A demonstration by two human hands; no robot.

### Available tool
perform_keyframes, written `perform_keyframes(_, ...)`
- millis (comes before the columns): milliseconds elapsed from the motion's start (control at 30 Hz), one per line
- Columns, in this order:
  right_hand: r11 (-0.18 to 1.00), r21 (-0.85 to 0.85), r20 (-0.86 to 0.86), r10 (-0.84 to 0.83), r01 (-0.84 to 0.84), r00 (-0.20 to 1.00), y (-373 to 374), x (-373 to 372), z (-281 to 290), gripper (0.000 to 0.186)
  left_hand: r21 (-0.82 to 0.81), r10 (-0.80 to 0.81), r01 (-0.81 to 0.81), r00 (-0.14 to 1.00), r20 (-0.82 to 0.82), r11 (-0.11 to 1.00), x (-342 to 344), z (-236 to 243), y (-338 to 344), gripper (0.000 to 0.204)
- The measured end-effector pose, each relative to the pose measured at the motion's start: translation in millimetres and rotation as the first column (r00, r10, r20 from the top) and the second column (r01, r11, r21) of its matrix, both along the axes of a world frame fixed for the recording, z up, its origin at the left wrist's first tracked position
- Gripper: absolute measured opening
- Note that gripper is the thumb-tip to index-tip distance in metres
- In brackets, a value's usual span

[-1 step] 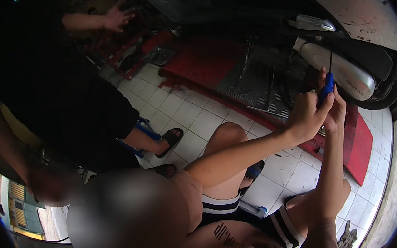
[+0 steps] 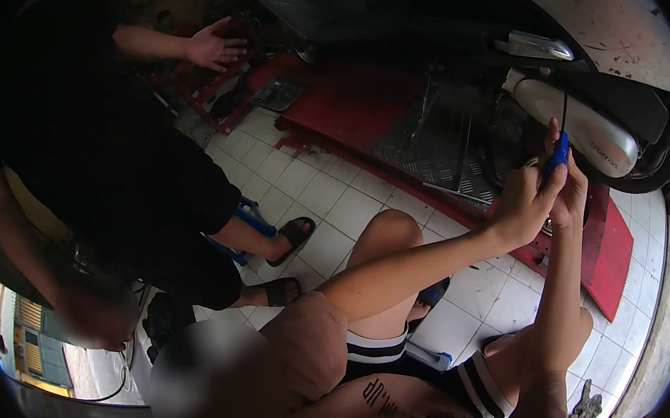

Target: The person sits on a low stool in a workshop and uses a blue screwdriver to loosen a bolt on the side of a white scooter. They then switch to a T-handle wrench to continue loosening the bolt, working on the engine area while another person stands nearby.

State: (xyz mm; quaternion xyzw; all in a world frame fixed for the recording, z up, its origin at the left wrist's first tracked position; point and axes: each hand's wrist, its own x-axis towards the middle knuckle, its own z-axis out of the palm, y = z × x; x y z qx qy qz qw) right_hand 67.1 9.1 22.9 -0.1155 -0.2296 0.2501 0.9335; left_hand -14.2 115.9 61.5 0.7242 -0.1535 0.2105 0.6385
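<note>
Coworker's hand lowered, left hand and right hand pinching blue-handled tool between them

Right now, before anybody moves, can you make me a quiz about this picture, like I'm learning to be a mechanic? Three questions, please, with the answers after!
1. Pick one: the left hand and right hand come together at which thing?
A) a yellow hose
B) a blue-handled tool
C) a white bucket

2. True or false: the other person's raised hand has its fingers spread.

3. Fill in the blank: the long edge of the low platform on the tiled floor is coloured ____.

Key:
1. B
2. True
3. red
</note>
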Motion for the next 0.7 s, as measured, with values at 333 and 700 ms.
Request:
perform_keyframes(333,0.868,-0.449,-0.047,-0.259,0.212,0.965,9,20,-14,0.031,0.535,0.268,-0.359,0.933,0.242,0.765,-15,7,34,0.034)
perform_keyframes(700,0.985,-0.108,0.071,0.141,-0.132,0.987,10,22,-19,0.05,-0.698,-0.53,0.198,0.794,-0.298,0.688,-4,-27,18,0.048)
